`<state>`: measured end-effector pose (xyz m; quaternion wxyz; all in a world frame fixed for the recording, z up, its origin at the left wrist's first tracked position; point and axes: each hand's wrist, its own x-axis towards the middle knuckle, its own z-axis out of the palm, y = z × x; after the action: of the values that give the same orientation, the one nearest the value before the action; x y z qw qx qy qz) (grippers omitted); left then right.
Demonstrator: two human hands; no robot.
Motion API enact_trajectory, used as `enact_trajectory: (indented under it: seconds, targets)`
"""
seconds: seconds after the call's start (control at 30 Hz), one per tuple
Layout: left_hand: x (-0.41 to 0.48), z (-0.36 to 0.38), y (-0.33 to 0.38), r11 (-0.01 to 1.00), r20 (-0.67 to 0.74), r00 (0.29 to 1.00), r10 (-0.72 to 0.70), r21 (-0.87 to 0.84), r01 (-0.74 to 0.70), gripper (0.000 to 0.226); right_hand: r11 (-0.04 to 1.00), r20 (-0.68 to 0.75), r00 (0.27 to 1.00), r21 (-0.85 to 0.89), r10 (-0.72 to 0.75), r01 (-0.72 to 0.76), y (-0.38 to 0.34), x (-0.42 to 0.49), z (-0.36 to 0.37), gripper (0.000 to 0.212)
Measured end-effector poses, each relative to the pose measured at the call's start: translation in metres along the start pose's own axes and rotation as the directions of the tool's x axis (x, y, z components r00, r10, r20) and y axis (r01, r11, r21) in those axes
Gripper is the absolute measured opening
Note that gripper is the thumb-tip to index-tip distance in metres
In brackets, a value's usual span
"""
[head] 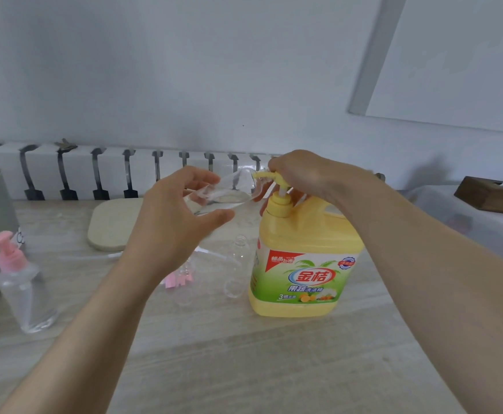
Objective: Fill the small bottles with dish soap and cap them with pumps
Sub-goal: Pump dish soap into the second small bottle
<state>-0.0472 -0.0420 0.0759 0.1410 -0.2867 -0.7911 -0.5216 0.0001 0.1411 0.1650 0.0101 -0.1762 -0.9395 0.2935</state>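
Yellow soap jug (pixel 304 264) upright on surface (pixel 244 369), right of middle. Right hand (pixel 304 174) on top of jug's pump head (pixel 274 177), fingers curled round it. Left hand (pixel 172 225) holds small clear bottle (pixel 229 191) tilted in air, mouth at pump spout, fingers and thumb clamped on its body. Pink-pump bottle (pixel 26 291) upright near left edge. Uncapped clear bottle (pixel 239 246) just left of jug.

small bottle (pixel 220 192) in my left hand (pixel 178 222): clear thin plastic, glossy | soap jug (pixel 304 234): yellow plastic, smooth, slight sheen; label (pixel 307 279) glossy print | yellow pump (pixel 280 194) under my right hand (pixel 304 174): smooth plastic | desk (pixel 244 354): pale wood-grain, matt | pad (pixel 112 222): beige, speckled, matt | block (pixel 492 198): dark wood
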Motion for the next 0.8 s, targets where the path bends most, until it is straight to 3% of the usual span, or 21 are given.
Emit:
enact_trajectory:
  seconds: [0.1, 0.23, 0.4, 0.63, 0.8]
  targets:
    - [0.000, 0.000, 0.001, 1.000, 0.004, 1.000, 0.001, -0.006, -0.001, 0.045, 0.998, 0.036, 0.998, 0.040, -0.044, 0.043, 0.007, -0.001, -0.001, 0.057]
    - [0.000, -0.001, 0.000, 0.999, -0.006, 1.000, 0.011, -0.033, -0.011, 0.043, 0.976, 0.137, 0.988, 0.216, -0.069, 0.039, 0.008, 0.003, -0.003, 0.050]
    - [0.000, 0.000, 0.001, 0.999, -0.021, 1.000, 0.017, -0.031, -0.017, 0.045, 0.959, 0.153, 0.984, 0.280, -0.093, 0.048, 0.012, 0.008, -0.005, 0.052]
    - [-0.002, -0.001, 0.006, 0.999, -0.026, 0.999, 0.022, -0.029, -0.023, 0.045, 0.959, 0.172, 0.978, 0.277, -0.116, 0.066, 0.015, 0.009, -0.007, 0.054]
    - [-0.002, -0.002, 0.006, 0.999, -0.022, 1.000, 0.023, -0.032, -0.023, 0.045, 0.980, 0.028, 0.994, 0.174, -0.102, 0.096, 0.013, 0.010, 0.001, 0.043]
